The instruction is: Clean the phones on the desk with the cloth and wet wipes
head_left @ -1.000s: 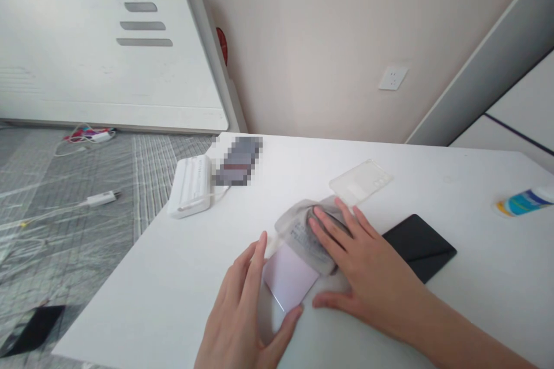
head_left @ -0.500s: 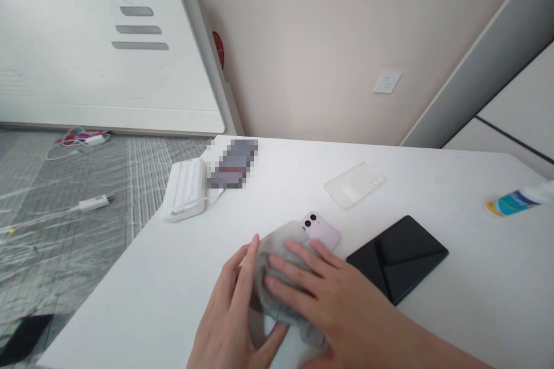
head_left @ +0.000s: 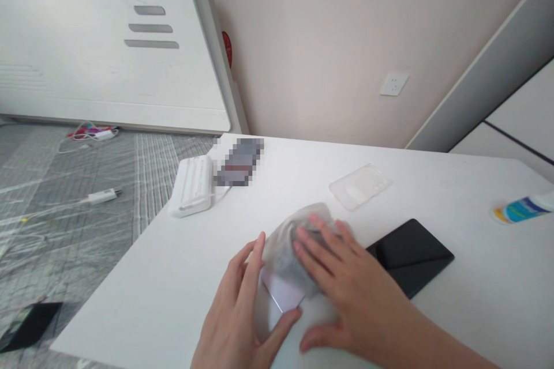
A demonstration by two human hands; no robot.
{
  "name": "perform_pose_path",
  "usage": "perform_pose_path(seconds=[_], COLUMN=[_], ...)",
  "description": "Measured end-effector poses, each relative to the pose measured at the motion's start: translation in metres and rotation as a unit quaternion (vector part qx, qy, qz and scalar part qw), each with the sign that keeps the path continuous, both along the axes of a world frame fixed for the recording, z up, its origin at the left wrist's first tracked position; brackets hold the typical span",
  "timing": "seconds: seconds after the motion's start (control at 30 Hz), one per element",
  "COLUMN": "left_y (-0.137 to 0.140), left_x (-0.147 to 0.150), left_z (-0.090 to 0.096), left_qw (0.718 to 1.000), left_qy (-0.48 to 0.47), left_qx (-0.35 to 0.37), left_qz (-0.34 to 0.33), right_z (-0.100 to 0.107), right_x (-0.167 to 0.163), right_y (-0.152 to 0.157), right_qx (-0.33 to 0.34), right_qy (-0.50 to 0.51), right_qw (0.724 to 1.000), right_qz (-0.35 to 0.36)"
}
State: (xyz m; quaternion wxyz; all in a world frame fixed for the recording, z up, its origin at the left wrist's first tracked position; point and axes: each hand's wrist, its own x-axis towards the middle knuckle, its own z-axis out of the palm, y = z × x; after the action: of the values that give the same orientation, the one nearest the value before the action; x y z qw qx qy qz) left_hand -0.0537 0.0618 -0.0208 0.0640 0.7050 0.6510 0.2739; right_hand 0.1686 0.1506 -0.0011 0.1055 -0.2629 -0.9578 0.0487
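A lilac phone (head_left: 283, 293) lies back up on the white table, mostly covered by a grey cloth (head_left: 283, 251). My left hand (head_left: 238, 311) steadies the phone, fingers along its left side and thumb at its near corner. With fingers stretched over the cloth, my right hand (head_left: 341, 277) presses it onto the phone; the thumb stands apart from the cloth. The phone's camera end is hidden under the cloth. Just beyond my right hand lies a black tablet (head_left: 418, 253), partly hidden by that hand. A clear phone case (head_left: 359, 187) rests farther back.
A white power bank (head_left: 193, 184) with a short cable sits at the table's left edge, beside a blurred-out dark device (head_left: 242, 161). At the far right stands a blue-labelled bottle (head_left: 521, 209). Left of the table, a white charger cable (head_left: 101, 196) lies on a plastic-covered grey surface.
My right hand has slid the cloth away from me, toward the phone's camera end. That end is now covered, and the near corner shows. My left hand keeps its place on the phone.
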Motion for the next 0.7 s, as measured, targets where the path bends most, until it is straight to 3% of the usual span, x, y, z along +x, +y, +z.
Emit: perform_pose_path(seconds=[0.07,0.1,0.23,0.27,0.37,0.4,0.43,0.53,0.57,0.7], left_y=[0.0005,0.0008,0.0009,0.0007,-0.0001,-0.0002,-0.0002,-0.0005,-0.0008,-0.0028], left_x=[0.0002,0.0003,0.0009,0.0008,0.0008,0.001,0.0013,0.0019,0.0017,-0.0011], left_z=[-0.0003,-0.0001,0.0026,0.0033,0.0044,0.0043,0.004,0.0024,0.0021,0.0036], left_qw=[1.0,1.0,1.0,1.0,1.0,1.0,1.0,1.0,1.0,1.0], left_qy=[-0.002,-0.003,-0.001,0.0,-0.005,-0.007,-0.007,-0.002,-0.001,-0.007], left_qx=[-0.001,-0.001,-0.005,-0.005,-0.008,-0.007,-0.006,-0.003,-0.006,-0.004], left_qz=[-0.009,-0.008,0.01,0.009,-0.006,-0.008,-0.006,0.011,0.013,-0.007], right_z=[0.0002,0.0004,0.0014,0.0017,0.0029,0.0032,0.0034,0.004,0.0044,0.0069], right_x=[-0.002,-0.0026,-0.0011,-0.0007,-0.0005,-0.0001,0.0008,0.0046,0.0049,-0.0024], right_y=[-0.0027,-0.0033,-0.0037,-0.0045,-0.006,-0.0052,-0.0035,0.0021,0.0023,-0.0072], right_qx=[-0.018,-0.027,-0.019,-0.013,-0.027,-0.036,-0.04,-0.011,0.003,-0.013], right_qy=[0.0,0.0,0.003,0.003,0.005,0.006,0.008,0.011,0.012,0.035], right_qw=[0.994,0.994,0.996,0.997,0.996,0.994,0.996,0.996,0.995,0.996], right_qz=[0.105,0.108,-0.089,-0.08,0.087,0.106,0.083,-0.087,-0.1,0.083])
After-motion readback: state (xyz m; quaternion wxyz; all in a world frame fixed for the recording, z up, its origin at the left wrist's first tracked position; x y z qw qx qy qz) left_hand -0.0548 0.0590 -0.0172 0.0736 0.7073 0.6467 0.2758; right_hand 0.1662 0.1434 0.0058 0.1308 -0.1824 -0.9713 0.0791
